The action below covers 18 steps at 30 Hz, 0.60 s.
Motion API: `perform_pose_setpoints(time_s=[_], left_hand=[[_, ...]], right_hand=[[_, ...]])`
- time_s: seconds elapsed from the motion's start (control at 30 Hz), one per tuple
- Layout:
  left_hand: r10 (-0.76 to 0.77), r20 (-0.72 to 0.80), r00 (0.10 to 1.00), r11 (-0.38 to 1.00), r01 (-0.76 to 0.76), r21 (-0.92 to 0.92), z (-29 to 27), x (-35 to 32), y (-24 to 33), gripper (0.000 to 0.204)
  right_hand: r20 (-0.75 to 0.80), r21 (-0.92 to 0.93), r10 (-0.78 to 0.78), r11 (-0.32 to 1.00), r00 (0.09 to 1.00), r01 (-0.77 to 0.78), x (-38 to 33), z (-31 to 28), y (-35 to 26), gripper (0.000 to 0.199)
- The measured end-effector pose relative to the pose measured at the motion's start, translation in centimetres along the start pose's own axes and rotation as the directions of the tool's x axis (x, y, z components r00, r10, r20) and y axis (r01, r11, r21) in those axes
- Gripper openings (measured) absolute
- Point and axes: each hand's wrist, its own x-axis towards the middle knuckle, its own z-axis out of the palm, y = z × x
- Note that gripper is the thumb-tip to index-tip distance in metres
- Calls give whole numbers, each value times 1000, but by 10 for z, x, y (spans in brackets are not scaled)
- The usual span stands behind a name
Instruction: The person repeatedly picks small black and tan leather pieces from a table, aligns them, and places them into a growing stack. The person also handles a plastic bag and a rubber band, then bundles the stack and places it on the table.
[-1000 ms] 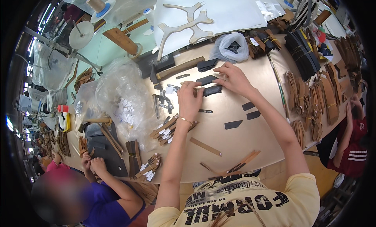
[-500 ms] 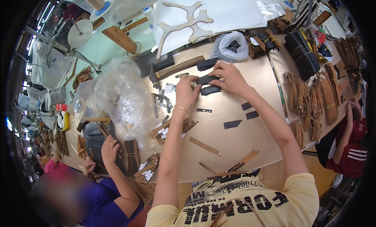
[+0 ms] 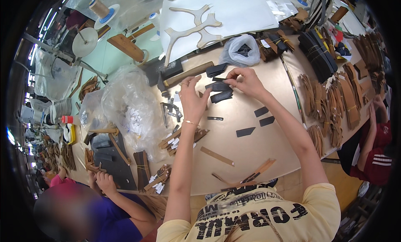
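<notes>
A thin dark strip (image 3: 218,79) is pinched in your right hand (image 3: 246,81), just far of the black pieces (image 3: 220,88). Your left hand (image 3: 193,101), thumb and fingers apart, is at their left. Nearer right, 3 dark cutouts (image 3: 245,132) lie on the tabletop (image 3: 267,152).

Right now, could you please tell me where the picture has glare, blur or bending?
Head view: glare whitens parts of the clear plastic bag; head view: a sheen lies on the tan tabletop beside the left hand; head view: the co-worker's head is blurred away; head view: fisheye bends the tabletop's near edge and blackens the corners.
</notes>
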Motion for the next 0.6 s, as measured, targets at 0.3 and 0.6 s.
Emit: perform_pose_setpoints(time_s=[0.3, 0.6], left_hand=[[-18, 818, 575, 407, 751, -519, -29, -49, 84, 35], [-168, 838, 519, 259, 843, -471, 31, -115, 119, 32]], right_hand=[[202, 168, 140, 970, 969, -175, -112, -47, -47, 19], [-289, 174, 312, 947, 905, -270, -226, -32, -24, 25]])
